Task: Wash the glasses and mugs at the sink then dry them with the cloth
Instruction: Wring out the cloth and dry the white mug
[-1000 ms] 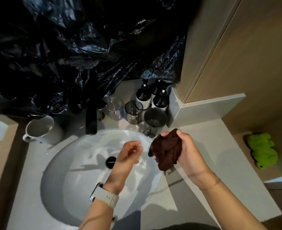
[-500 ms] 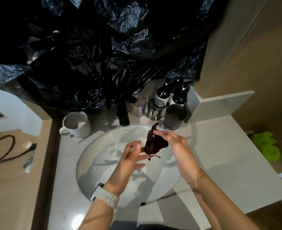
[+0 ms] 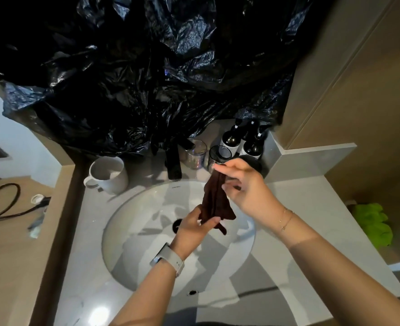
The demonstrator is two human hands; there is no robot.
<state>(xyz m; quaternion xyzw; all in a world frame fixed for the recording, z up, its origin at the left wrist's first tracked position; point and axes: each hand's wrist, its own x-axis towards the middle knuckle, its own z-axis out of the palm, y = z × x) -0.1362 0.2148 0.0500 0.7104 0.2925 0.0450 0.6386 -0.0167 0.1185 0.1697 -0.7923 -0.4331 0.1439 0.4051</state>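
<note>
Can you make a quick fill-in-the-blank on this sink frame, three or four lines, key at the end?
1. Both hands hold the dark brown cloth above the white round ____.
2. The left hand grips the cloth's ____ end, and the right hand pinches the other end.
3. The white ceramic mug stands to the ____ of the black faucet.
4. The wrist with the white-strapped watch is the ____ one.

Missing words: sink; lower; left; left
</note>
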